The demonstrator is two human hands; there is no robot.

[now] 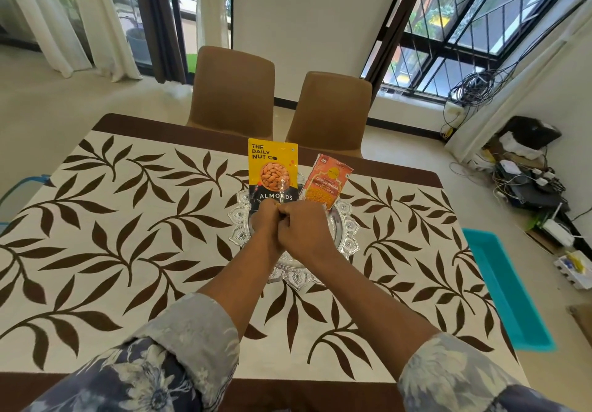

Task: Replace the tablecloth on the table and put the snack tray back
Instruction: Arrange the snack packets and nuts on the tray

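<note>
Silver snack tray sits mid-table on the leaf-print tablecloth. Left hand and right hand are fisted together over it, seemingly propping the packets; what they pinch is hidden. Almond pouch reads "The Daily Nut Co. Almonds"; the orange packet reads "Garlic Bhujia".

Much of the silver tray is covered by both hands; what is pinched between them cannot be made out. Beyond the tray, the orange packet's print is blurred.
</note>
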